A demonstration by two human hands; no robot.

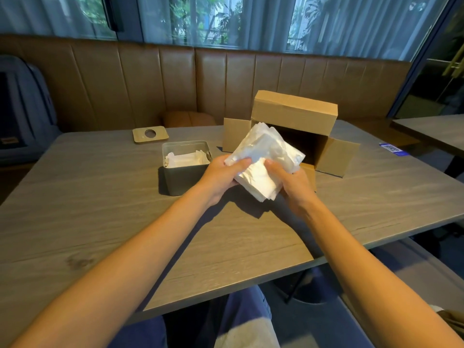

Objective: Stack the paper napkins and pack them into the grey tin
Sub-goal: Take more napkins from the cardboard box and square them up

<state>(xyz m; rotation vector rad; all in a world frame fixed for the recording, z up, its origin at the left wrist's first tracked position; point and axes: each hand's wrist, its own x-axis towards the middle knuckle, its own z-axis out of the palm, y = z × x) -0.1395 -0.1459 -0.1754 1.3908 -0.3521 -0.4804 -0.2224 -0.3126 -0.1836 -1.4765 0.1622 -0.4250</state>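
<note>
Both hands grip one stack of paper napkins [263, 162] above the counter [100, 209], left hand [223, 178] at its left edge, right hand [293, 182] at its right. The grey tin [184, 178], already holding napkins, stands just left of the left hand.

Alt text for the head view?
The left hand and right hand hold a napkin stack over the table. Left of it stands the open tin, partly filled with napkins; behind are a lid and an open box.

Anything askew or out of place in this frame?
The napkin bundle gripped by the left hand and right hand is fanned, edges uneven. In the grey tin the napkins lie crooked too. The cardboard box lies on its side.
</note>
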